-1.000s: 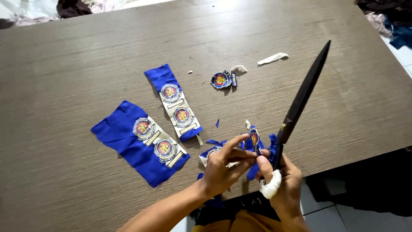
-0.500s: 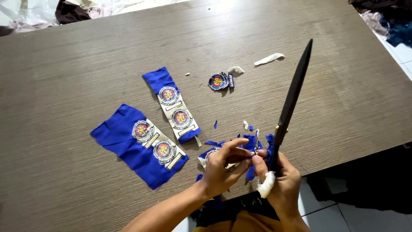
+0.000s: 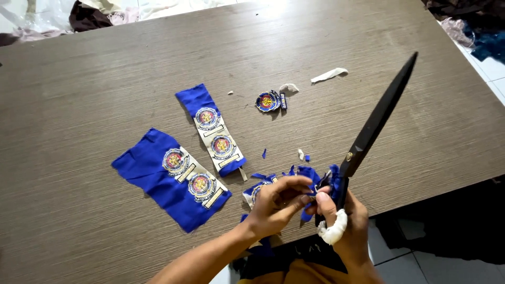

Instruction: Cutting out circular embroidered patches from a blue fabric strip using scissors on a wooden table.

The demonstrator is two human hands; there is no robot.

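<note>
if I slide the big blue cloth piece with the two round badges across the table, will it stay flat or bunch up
The big blue cloth piece looks thin and lies flat, so it would probably bunch or fold if pushed from one edge. Its stitched badges likely stiffen the middle somewhat. It seems light and unlikely to roll.

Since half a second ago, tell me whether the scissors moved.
Yes: the scissors swung their tip right, away from the white fabric strip.

Black scissors [image 3: 374, 123]; blue cloth strips [image 3: 171, 179]; brown table [image 3: 79, 84]
</note>
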